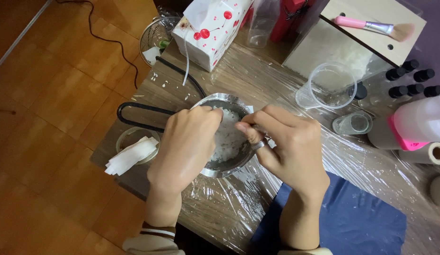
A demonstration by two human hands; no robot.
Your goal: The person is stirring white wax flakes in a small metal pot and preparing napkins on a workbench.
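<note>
Head view: both hands worked over a small metal pan [229, 165] of white flakes at the plastic-wrapped counter [220, 208] centre. Left hand [187, 146] dipped curled fingers into the flakes; right hand [291, 151] pinched something too small to tell at the rim.
</note>
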